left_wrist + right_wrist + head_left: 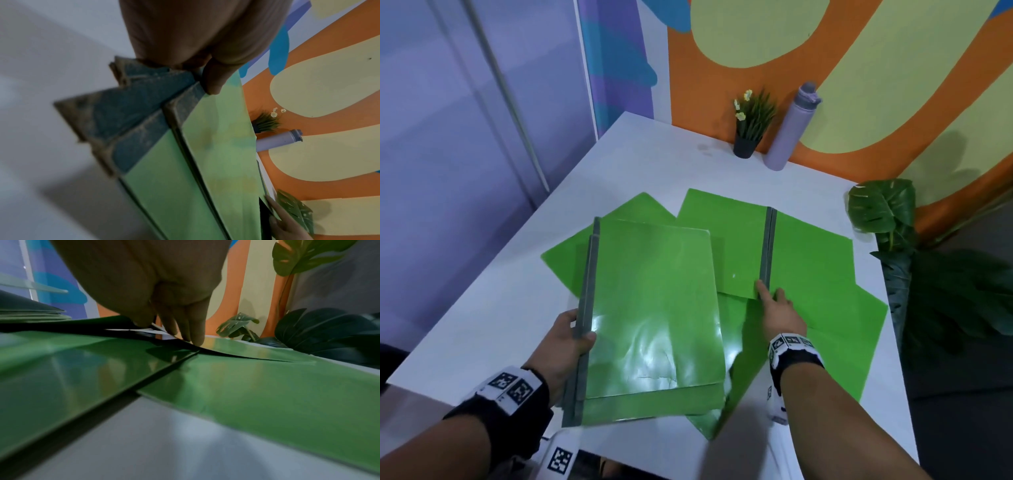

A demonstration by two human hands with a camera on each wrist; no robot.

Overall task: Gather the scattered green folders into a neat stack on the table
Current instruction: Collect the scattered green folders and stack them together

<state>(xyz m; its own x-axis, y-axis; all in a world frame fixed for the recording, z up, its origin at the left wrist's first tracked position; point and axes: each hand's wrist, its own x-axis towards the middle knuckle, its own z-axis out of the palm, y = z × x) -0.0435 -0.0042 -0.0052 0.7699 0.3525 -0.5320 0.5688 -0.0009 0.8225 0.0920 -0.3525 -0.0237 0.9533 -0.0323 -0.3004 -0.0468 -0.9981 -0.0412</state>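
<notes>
From the head view, the left hand [566, 337] grips a small stack of green folders [654, 315] by their grey spines, thumb on top, and the stack is lifted a little over the near part of the white table [661, 161]. The right hand [779, 310] reaches forward with the fingers on the near edge of an open folder [808, 260], which lies flat with its grey spine in the middle; more loose folders [835, 346] are spread under and around it, overlapping each other. At the far edge of the table a small potted plant [751, 125] and a lilac bottle [789, 128] stand just beside each other against the painted wall. In the left wrist view, the thumb [213, 78] presses on the grey spines [131, 112] of the held folders, which fan out a little from each other. In the right wrist view, the fingertips [197, 339] touch the thin edge of the open folder, which is raised slightly; if the thumb pinches it from below, I cannot tell. Big dark leaves [320, 331] stand beyond the table.
</notes>
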